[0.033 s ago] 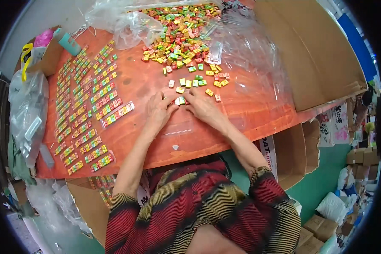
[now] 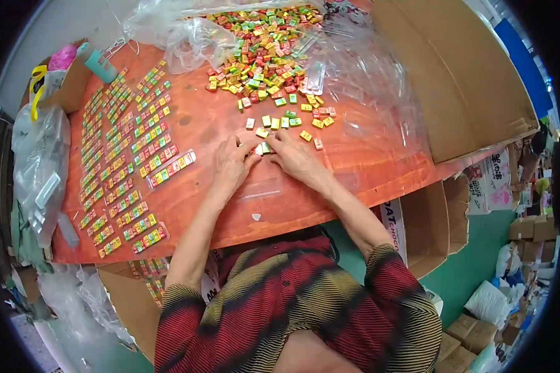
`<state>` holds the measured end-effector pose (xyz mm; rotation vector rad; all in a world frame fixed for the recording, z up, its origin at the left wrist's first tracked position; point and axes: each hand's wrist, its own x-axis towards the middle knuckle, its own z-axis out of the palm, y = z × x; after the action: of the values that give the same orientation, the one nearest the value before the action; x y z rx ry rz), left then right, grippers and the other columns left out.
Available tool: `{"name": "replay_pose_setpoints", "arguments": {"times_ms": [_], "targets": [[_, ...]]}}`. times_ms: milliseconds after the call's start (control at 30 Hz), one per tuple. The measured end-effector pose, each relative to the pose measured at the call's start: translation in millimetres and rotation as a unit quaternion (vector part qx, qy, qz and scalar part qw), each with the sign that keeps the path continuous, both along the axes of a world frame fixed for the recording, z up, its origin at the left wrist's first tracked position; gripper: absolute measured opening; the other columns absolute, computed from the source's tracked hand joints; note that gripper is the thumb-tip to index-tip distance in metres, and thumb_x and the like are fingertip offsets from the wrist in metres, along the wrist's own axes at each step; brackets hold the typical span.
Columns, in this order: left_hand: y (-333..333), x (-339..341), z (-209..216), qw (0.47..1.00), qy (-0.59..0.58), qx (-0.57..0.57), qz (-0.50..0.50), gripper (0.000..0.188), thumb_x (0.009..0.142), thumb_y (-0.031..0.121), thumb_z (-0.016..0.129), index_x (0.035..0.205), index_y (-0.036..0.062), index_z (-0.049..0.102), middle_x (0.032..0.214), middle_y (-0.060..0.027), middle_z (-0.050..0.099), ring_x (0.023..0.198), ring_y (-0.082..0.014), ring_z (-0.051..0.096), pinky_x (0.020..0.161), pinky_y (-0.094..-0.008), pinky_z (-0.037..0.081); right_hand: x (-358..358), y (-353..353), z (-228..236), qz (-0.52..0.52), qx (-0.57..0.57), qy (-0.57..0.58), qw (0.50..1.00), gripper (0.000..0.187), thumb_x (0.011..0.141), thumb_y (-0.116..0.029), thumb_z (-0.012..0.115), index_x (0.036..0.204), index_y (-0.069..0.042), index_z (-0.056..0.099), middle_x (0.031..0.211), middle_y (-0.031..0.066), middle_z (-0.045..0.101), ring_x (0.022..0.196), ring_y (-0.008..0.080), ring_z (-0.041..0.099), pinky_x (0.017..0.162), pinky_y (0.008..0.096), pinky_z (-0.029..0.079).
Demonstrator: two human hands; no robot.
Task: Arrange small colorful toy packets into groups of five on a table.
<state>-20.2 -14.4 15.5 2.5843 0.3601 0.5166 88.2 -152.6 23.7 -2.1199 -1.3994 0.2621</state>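
My left hand (image 2: 231, 163) and my right hand (image 2: 297, 160) face each other at the middle of the table. Between their fingertips is a short row of small coloured boxes (image 2: 266, 148), pressed from both ends; the fingers partly hide it. Just beyond the fingers lie several loose yellow, green and red boxes (image 2: 275, 123). A large heap of the same little boxes (image 2: 264, 56) spreads at the far side. Close below my hands a clear plastic tray (image 2: 259, 195) lies on the tabletop.
Many filled clear trays (image 2: 172, 170) stand in rows on the orange table (image 2: 193, 214) at left. Empty clear trays (image 2: 379, 93) pile up at right, beside a large cardboard box (image 2: 466, 81). A turquoise bottle (image 2: 99, 64) and plastic bags (image 2: 40, 168) sit at the left edge.
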Motion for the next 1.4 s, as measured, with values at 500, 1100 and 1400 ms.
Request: {"name": "replay_pose_setpoints", "arguments": {"times_ms": [500, 1100, 1400], "targets": [[-1.4, -1.4, 2.5, 1.0, 0.002, 0.005, -0.004, 0.027, 0.069, 0.013, 0.068, 0.095, 0.0098, 0.064, 0.085, -0.0095, 0.052, 0.084, -0.0273, 0.053, 0.074, -0.0371, 0.043, 1.7, 4.0, -13.8, -0.023, 0.054, -0.024, 0.998, 0.026, 0.076, -0.012, 0.06, 0.101, -0.008, 0.055, 0.097, 0.0126, 0.052, 0.083, 0.0326, 0.056, 0.069, 0.0408, 0.047], [-44.8, -87.9, 12.6, 0.997, 0.009, 0.051, 0.051, 0.033, 0.07, 0.016, 0.066, 0.1, 0.0049, 0.056, 0.085, -0.0102, 0.051, 0.084, -0.0271, 0.052, 0.066, -0.0387, 0.042, -67.0, -38.4, 5.4, -0.001, 0.044, 0.025, 0.999, 0.027, 0.08, -0.011, 0.056, 0.105, -0.003, 0.053, 0.099, 0.0165, 0.052, 0.082, 0.0356, 0.055, 0.067, 0.0415, 0.046], [-49.7, -104.7, 1.0, 0.992, 0.048, 0.109, 0.039, 0.064, 0.073, 0.025, 0.063, 0.126, -0.0005, 0.038, 0.13, -0.0181, 0.038, 0.115, -0.0354, 0.04, 0.09, -0.0471, 0.035, -81.3, -53.3, -3.1, 0.0, -0.024, -0.118, 0.993, 0.061, 0.076, -0.026, 0.061, 0.127, -0.001, 0.038, 0.131, 0.0166, 0.039, 0.121, 0.0353, 0.034, 0.099, 0.0513, 0.024]]}}
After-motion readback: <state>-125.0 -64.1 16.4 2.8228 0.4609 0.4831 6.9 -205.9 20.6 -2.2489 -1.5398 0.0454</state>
